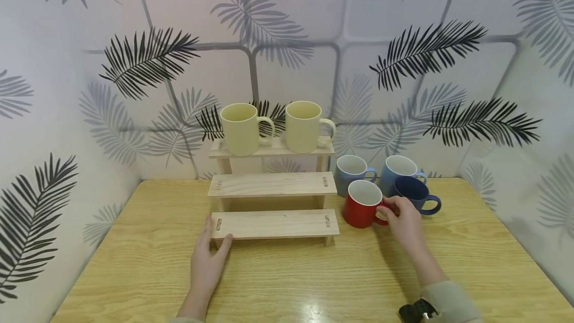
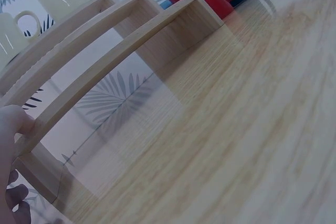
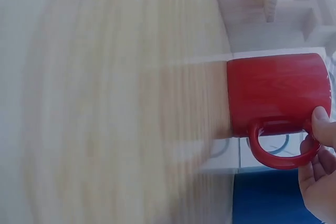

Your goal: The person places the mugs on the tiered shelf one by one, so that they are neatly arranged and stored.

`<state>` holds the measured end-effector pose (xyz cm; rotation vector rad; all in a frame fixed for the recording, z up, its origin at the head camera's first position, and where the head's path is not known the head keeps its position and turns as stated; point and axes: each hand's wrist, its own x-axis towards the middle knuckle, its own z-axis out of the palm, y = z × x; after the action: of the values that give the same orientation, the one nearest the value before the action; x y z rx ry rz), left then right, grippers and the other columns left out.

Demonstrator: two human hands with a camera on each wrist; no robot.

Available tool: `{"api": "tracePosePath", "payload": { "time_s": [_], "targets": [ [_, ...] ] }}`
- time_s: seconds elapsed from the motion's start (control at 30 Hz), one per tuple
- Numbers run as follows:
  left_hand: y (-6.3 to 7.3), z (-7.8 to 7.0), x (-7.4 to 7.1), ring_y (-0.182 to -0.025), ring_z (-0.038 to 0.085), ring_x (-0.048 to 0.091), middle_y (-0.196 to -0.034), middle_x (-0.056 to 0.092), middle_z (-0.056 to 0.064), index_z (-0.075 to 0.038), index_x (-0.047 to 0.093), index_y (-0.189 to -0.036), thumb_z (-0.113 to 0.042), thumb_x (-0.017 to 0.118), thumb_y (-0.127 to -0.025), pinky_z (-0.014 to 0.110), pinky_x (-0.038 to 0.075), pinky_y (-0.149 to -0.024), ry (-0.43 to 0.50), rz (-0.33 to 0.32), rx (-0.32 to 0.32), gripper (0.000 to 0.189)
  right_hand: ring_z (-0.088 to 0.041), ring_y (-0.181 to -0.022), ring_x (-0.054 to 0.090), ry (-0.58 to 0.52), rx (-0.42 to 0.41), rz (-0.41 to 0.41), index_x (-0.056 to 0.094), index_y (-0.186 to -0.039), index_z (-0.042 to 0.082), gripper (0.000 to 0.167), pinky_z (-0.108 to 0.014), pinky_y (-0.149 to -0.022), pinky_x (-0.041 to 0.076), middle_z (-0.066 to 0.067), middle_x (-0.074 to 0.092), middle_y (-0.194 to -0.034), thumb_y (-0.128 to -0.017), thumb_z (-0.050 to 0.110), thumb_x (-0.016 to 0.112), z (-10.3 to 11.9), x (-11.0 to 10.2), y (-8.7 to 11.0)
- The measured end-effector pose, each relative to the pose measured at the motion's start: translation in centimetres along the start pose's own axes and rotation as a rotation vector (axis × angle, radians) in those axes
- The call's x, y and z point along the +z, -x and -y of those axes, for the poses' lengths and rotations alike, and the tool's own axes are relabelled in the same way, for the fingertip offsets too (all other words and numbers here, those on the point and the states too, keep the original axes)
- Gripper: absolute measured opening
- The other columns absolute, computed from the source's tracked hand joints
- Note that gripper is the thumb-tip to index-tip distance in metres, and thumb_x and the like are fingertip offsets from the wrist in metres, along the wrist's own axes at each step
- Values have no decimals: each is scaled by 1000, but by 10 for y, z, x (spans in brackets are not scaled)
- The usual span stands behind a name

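My right hand (image 1: pixel 405 221) pinches the handle of a red mug (image 1: pixel 360 208) with a white inside. The mug is upright beside the right end of a three-step wooden rack (image 1: pixel 273 224). In the right wrist view, the thumb and fingers (image 3: pixel 321 129) close on the red handle (image 3: pixel 281 161). My left hand (image 1: pixel 208 258) grips the left end of the rack's lowest step, thumb at the front edge and fingers along the side. Two cream mugs (image 1: pixel 241 131) stand on the top step, handles to the right. Nothing stands on the two lower steps.
Behind the red mug are two light blue mugs (image 1: pixel 350 173), and a dark blue mug (image 1: pixel 410 193) stands to its right, close to my right hand. The wooden table (image 1: pixel 148 263) meets a leaf-patterned wall (image 1: pixel 179 88) at the back. A dark watch (image 1: pixel 417 310) is on the right wrist.
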<state>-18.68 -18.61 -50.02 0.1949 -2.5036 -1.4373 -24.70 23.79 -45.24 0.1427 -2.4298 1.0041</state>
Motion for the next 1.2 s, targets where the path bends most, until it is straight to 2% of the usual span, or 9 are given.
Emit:
{"api": "tracePosePath", "payload": {
  "time_s": [0.1,0.2,0.3,0.5,0.6,0.7,0.9,1.03,1.2],
  "targets": [
    [0,0,0,-142,36,17,-156,20,14,-9,19,-153,-48,57,-93,52,17,-114,-1,-1,-5,80,-30,-81,65,-26,17,-21,68,-93,-5,16,-7,-66,45,-18,66,-93,-80,2,75,-3,3,1],
    [0,-1,0,-142,36,17,-156,20,14,-9,19,-153,-47,57,-93,52,17,-114,-2,-3,-5,80,-30,-82,64,-58,46,-16,68,-95,-5,17,-1,-65,39,-19,66,-94,-81,3,74,-6,5,1],
    [-1,-1,-1,-142,37,17,-156,20,14,-9,19,-153,-47,57,-93,53,17,-113,-4,-4,0,80,-25,-84,63,-91,85,-6,67,-99,-4,19,-1,-66,40,-19,67,-96,-83,5,73,-8,7,1],
    [-2,-2,-2,-141,37,18,-156,20,14,-9,19,-153,-47,57,-94,53,17,-113,-7,-4,7,80,1,-83,57,-193,174,-11,64,-106,-5,24,-2,-71,42,-21,67,-101,-87,8,70,-17,15,3],
    [-2,-2,-2,-141,37,18,-156,20,14,-9,19,-153,-47,57,-94,54,17,-113,-11,-5,7,80,8,-80,55,-275,200,-17,62,-108,-7,24,-5,-72,45,-23,66,-103,-88,6,68,-21,19,4],
    [-2,-2,-3,-141,37,18,-156,20,15,-8,19,-153,-47,57,-93,53,17,-113,-12,-10,6,80,9,-79,57,-345,235,-37,62,-109,-6,24,-8,-72,48,-16,67,-101,-89,6,68,-24,23,5],
    [-2,-1,-1,-141,37,19,-155,22,15,-7,21,-152,-44,59,-93,52,17,-114,-13,-25,15,79,2,-81,57,-451,313,-77,61,-112,-3,26,-8,-74,48,14,62,-89,-90,9,67,-24,27,10],
    [-1,0,0,-141,36,19,-155,22,15,-6,22,-152,-43,60,-93,51,16,-114,-15,-27,19,79,0,-82,56,-532,350,-80,58,-113,-6,26,-9,-74,48,17,60,-87,-91,6,64,-21,26,13],
    [0,-1,0,-142,36,17,-155,21,15,-6,20,-152,-43,58,-94,52,16,-114,-7,-14,17,79,-2,-81,56,-639,374,-90,53,-112,-10,25,-10,-72,49,10,61,-86,-92,1,62,-20,28,15]
  ]
}}
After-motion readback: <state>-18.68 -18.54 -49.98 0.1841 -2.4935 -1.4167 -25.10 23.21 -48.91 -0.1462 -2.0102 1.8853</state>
